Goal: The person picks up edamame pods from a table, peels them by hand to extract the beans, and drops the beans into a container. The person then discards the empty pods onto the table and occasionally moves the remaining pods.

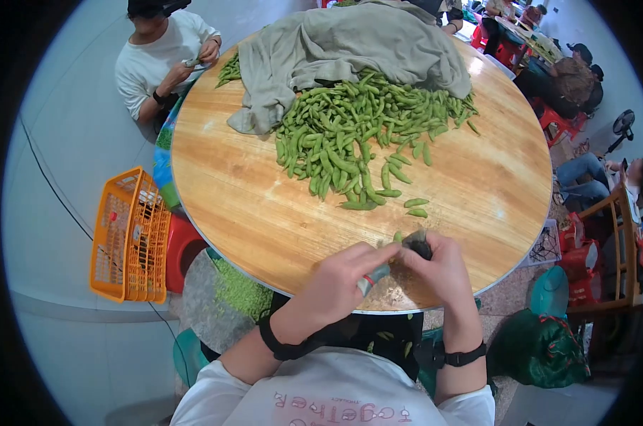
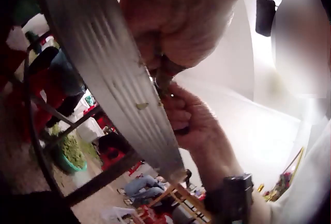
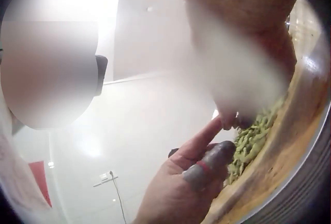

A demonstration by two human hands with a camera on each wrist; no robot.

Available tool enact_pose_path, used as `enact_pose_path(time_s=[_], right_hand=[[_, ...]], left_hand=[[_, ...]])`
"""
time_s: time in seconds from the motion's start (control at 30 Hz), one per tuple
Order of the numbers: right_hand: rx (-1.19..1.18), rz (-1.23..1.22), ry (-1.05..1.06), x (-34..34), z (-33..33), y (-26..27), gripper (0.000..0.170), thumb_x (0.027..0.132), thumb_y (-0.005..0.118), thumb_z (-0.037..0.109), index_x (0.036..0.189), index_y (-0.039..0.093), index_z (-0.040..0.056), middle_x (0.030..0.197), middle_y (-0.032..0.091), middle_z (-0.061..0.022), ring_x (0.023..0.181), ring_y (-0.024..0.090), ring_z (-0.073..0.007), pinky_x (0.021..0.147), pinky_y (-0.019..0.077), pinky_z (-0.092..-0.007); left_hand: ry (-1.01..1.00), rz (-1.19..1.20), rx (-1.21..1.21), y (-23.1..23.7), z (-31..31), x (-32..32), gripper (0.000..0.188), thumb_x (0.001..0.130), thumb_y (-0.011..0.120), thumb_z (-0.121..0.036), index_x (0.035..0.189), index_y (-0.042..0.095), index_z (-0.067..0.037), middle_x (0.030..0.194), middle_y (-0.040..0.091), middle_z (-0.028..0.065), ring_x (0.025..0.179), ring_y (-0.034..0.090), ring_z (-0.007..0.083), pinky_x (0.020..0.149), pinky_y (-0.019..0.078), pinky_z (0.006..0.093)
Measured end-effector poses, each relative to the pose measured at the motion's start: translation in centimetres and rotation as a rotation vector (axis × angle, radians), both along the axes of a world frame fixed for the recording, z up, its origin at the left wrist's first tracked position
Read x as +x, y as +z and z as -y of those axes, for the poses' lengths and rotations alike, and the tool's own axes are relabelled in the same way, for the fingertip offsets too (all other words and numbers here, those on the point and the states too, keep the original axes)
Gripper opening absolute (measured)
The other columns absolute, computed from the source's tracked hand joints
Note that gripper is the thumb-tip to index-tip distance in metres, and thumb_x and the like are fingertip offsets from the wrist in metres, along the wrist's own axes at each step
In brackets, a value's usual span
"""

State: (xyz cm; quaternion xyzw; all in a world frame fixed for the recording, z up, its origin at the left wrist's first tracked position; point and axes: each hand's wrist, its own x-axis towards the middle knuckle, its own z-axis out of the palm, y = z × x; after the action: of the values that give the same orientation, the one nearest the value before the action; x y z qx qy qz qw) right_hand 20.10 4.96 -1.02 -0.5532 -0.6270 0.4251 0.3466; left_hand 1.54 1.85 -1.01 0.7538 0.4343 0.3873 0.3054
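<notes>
A green pod (image 1: 398, 236) shows as a small tip beside the fingertips of the right hand (image 1: 438, 270), whose curled fingers pinch it near the table's front edge. Dark covering wraps part of those fingers. The left hand (image 1: 339, 280) reaches in from the left, its index finger straight and touching the right hand's fingertips. On its thumb is a grey cover (image 3: 199, 176) with a red band, apart from the index finger in the right wrist view. The right hand (image 2: 196, 125) meets the left hand (image 2: 181, 22) above the table edge in the left wrist view; most of the pod is hidden.
Green pods (image 1: 343, 142) lie heaped on the round wooden table (image 1: 236, 192), partly under a grey cloth (image 1: 336, 42). An orange crate (image 1: 126, 241) and shelled green beans (image 1: 243, 287) are at the left. Another person (image 1: 162, 60) is at the far left; a green sack (image 1: 538, 348) stands right.
</notes>
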Motion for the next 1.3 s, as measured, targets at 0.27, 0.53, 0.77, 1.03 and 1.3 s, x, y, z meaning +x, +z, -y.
enact_pose_path(time_s=[0.27, 0.53, 0.77, 1.03, 1.3], right_hand=[[-0.402, -0.494, 0.084, -0.6, 1.5, 0.9, 0.017, 0.085, 0.06, 0.017, 0.085, 0.059, 0.0009, 0.063, 0.049, 0.0048, 0.053, 0.041, -0.0033, 0.047, 0.0333, -0.019], [-0.595, -0.845, 0.153, -2.3, 2.8, 0.6, 0.016, 0.092, 0.047, 0.016, 0.085, 0.052, 0.0031, 0.056, 0.041, 0.0026, 0.044, 0.031, -0.0042, 0.041, 0.0258, -0.0183], [-0.497, -0.734, 0.252, -3.3, 3.7, 0.7, 0.022, 0.095, 0.041, 0.019, 0.08, 0.05, 0.0044, 0.057, 0.041, 0.0033, 0.049, 0.033, -0.0044, 0.044, 0.0248, -0.0191], [-0.436, -0.563, 0.276, -3.7, 3.5, 1.3, 0.024, 0.095, 0.038, 0.017, 0.078, 0.049, 0.0038, 0.059, 0.042, 0.0035, 0.049, 0.031, -0.0046, 0.045, 0.0259, -0.0198], [-0.763, -0.933, 0.212, -3.7, 3.7, 1.9, 0.015, 0.092, 0.046, 0.013, 0.09, 0.053, 0.0007, 0.058, 0.046, 0.0018, 0.046, 0.034, -0.003, 0.04, 0.0246, -0.0161]], left_hand=[[0.071, 0.114, -0.099, -1.6, -0.2, 0.1, 0.025, 0.076, 0.057, 0.004, 0.101, 0.058, -0.002, 0.09, 0.061, 0.0115, 0.083, 0.059, 0.0226, 0.071, 0.0458, 0.0307], [0.001, 1.033, -0.689, -1.1, 0.4, 0.6, 0.016, 0.082, 0.059, -0.005, 0.097, 0.057, 0.0, 0.093, 0.061, 0.0055, 0.083, 0.055, 0.0125, 0.074, 0.0432, 0.0255], [-0.085, 1.273, -0.78, -2.6, 0.3, -1.0, 0.01, 0.082, 0.059, -0.007, 0.09, 0.054, -0.004, 0.078, 0.055, 0.0011, 0.061, 0.047, 0.0049, 0.051, 0.0342, 0.016], [0.092, 0.979, -0.648, -2.6, 0.8, -0.9, 0.01, 0.081, 0.059, -0.005, 0.088, 0.052, -0.005, 0.078, 0.055, -0.0001, 0.061, 0.046, 0.0026, 0.049, 0.0322, 0.0144], [-0.318, 1.221, -0.941, -1.9, -0.2, -2.3, 0.016, 0.08, 0.062, -0.012, 0.09, 0.053, -0.004, 0.079, 0.053, -0.0019, 0.067, 0.048, 0.0031, 0.053, 0.0345, 0.0141]])
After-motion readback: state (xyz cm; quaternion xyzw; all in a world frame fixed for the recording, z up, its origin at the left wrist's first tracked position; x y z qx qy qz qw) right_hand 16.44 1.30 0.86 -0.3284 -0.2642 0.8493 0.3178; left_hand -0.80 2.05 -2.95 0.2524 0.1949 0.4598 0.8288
